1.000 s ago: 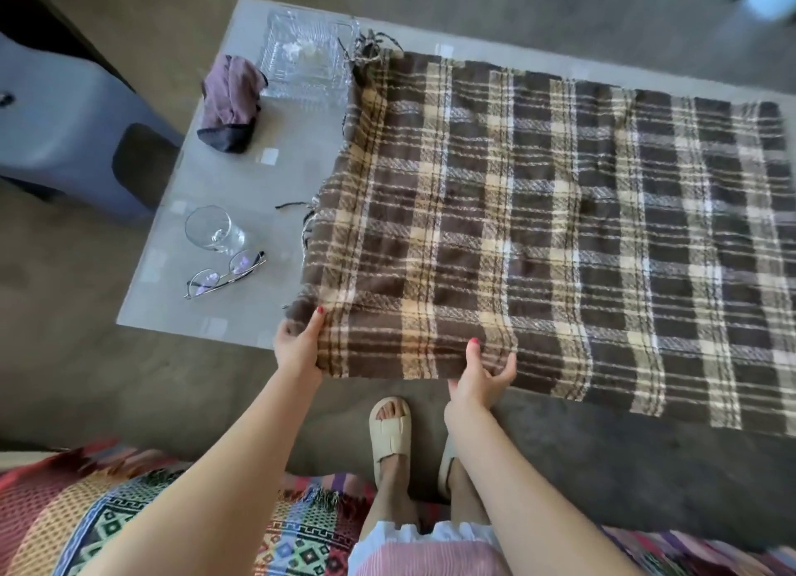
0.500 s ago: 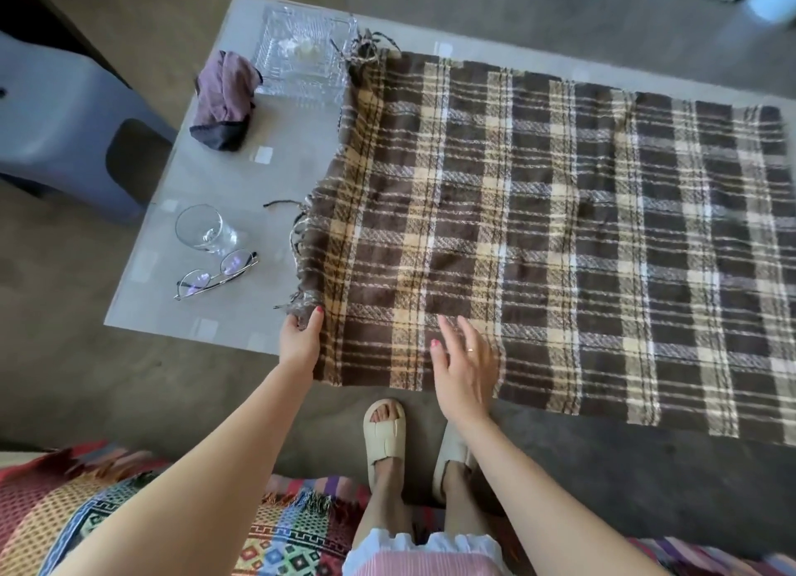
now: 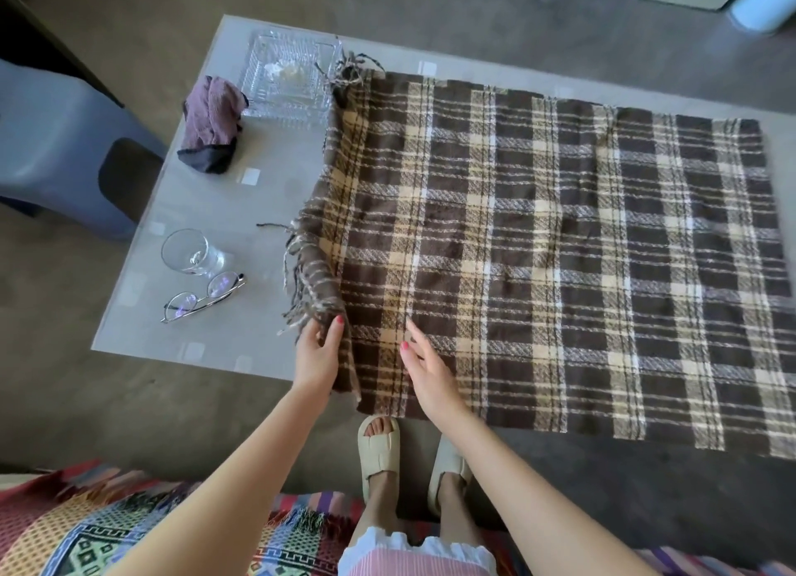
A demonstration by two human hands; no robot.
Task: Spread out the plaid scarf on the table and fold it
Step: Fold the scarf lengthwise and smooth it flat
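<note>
The brown and cream plaid scarf (image 3: 560,248) lies spread over the right part of the grey table (image 3: 181,214), its near edge hanging over the table's front. My left hand (image 3: 318,351) pinches the fringed left edge near the front corner and lifts it, so that edge curls up. My right hand (image 3: 424,369) rests flat on the scarf just to the right, fingers spread, holding nothing. The scarf's right end runs out of view.
On the table's left stand a drinking glass (image 3: 189,252), a pair of spectacles (image 3: 202,298), a crumpled purple cloth (image 3: 211,123) and a clear glass tray (image 3: 288,76). A blue-grey stool (image 3: 64,153) stands left of the table. A patterned blanket (image 3: 86,528) covers the seat below me.
My left hand has gathered and lifted the fringed left edge. My right hand has slid up from the hanging front edge to lie flat on the scarf.
</note>
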